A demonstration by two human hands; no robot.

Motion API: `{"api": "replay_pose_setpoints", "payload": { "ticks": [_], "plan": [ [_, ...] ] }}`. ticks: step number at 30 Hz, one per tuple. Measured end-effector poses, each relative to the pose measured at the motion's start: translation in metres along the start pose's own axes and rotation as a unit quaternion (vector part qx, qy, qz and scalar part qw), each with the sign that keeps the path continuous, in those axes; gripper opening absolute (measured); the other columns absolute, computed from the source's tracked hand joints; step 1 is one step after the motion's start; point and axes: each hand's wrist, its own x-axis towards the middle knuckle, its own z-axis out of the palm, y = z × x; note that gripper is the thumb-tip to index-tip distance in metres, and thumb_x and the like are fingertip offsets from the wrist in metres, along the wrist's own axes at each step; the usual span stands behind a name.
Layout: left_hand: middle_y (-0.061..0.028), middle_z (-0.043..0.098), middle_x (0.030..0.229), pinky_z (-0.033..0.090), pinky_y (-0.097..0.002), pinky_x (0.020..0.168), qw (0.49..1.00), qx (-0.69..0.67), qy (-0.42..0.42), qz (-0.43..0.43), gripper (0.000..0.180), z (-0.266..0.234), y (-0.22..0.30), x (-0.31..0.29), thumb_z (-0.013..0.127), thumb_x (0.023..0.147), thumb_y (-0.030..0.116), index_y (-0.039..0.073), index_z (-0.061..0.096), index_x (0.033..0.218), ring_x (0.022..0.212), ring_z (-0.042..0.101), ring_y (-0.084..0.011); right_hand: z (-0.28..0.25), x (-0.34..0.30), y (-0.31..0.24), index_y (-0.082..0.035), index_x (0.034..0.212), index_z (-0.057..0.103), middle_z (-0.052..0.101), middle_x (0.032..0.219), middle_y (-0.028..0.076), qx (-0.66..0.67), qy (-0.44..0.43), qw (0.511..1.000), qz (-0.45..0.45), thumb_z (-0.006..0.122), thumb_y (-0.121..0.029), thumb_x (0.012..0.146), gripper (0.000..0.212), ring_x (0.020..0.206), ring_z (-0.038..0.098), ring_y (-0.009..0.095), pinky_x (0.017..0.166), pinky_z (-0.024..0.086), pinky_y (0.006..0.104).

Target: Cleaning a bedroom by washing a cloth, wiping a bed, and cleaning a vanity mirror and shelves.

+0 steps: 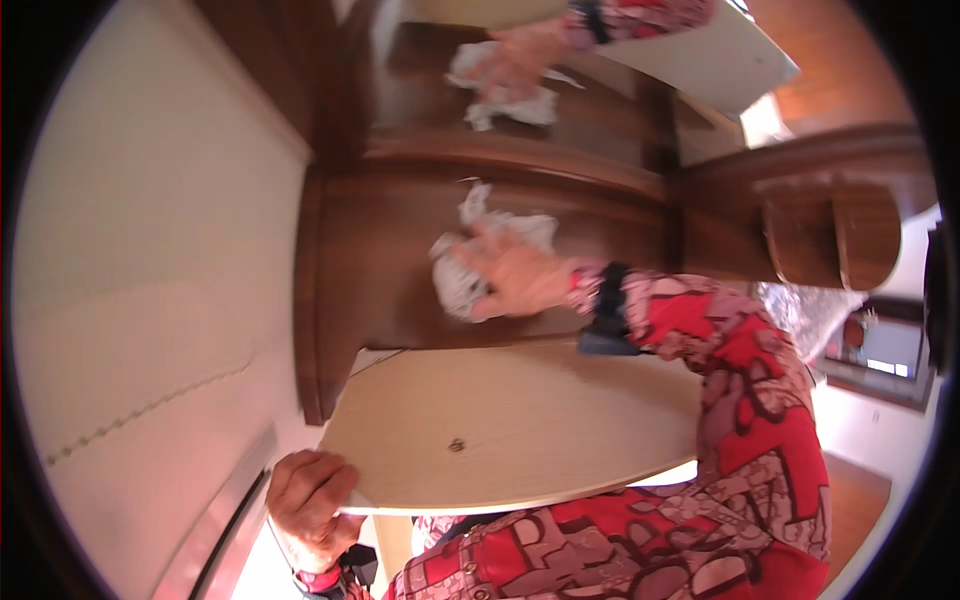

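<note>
My right hand (520, 272) presses a crumpled white cloth (460, 287) against a dark brown wooden surface (380, 235), fingers curled over the cloth and slightly blurred. At the lower left, my left hand (308, 495) is closed round the corner of a pale wooden panel (540, 420). A small dark fitting or mark (456, 445) shows on that panel's face. The panel lies between my body and the brown surface. Behind, a mirror (430, 75) reflects the right hand, the cloth and part of the panel.
A pale wall (160, 250) closes in on the left. Brown rounded shelves (865, 240) stand at the right, above a shiny clear plastic bundle (805, 312). A dark-framed opening or screen (875, 350) sits at the far right.
</note>
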Motion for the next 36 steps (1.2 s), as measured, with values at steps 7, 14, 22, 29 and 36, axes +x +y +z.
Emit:
{"api": "replay_pose_setpoints", "payload": {
  "ticks": [7,14,22,29,36],
  "plan": [
    [-0.0068,0.059,0.077,0.046,-0.0359,0.066,0.999,-0.019,0.021,-0.043,0.036,0.012,0.002,-0.003,0.068,0.065,0.039,0.005,0.062,0.076,0.075,0.055,-0.0263,0.033,-0.013,0.048,-0.016,0.136,0.026,0.025,0.14,0.015,-0.091,0.072,0.992,-0.045,0.057,-0.028,0.079,0.067,0.124,0.028,0.042,0.095,0.028,0.0611],
    [-0.0093,0.056,0.077,0.044,-0.0364,0.072,0.995,-0.03,0.025,-0.093,0.046,0.007,0.005,-0.001,0.073,0.065,0.045,0.002,0.06,0.077,0.079,0.052,-0.026,0.043,-0.139,0.173,-0.006,0.137,0.018,0.023,0.138,0.02,-0.121,0.033,0.982,0.143,0.059,-0.015,0.074,0.075,0.123,0.031,0.043,0.091,0.038,0.0526],
    [-0.0095,0.055,0.079,0.043,-0.0372,0.075,0.993,-0.052,0.032,-0.097,0.047,0.01,0.003,-0.007,0.074,0.064,0.044,0.001,0.06,0.078,0.081,0.052,-0.0254,0.04,-0.095,0.123,0.018,0.105,0.042,0.047,0.102,0.031,-0.162,0.058,0.98,0.101,0.055,0.0,0.066,0.045,0.081,0.056,0.04,0.067,0.051,0.0377],
    [-0.0108,0.056,0.079,0.043,-0.0377,0.075,0.994,-0.041,0.046,-0.09,0.043,0.006,-0.006,-0.017,0.072,0.065,0.039,0.0,0.06,0.079,0.08,0.053,-0.0269,0.032,-0.132,0.167,0.011,0.094,0.056,0.056,0.091,0.027,-0.142,-0.004,0.938,0.317,0.06,-0.003,0.067,0.031,0.079,0.062,0.037,0.068,0.052,0.0395],
    [-0.0126,0.058,0.088,0.045,-0.0363,0.077,0.997,-0.019,0.031,-0.073,0.035,0.007,-0.01,-0.018,0.072,0.067,0.029,0.0,0.061,0.083,0.085,0.056,-0.0282,0.046,-0.064,0.129,0.003,0.077,0.062,0.062,0.078,0.022,0.045,0.031,0.96,0.273,0.058,-0.007,0.069,0.013,0.071,0.063,0.032,0.062,0.052,0.0392]
  ]
}}
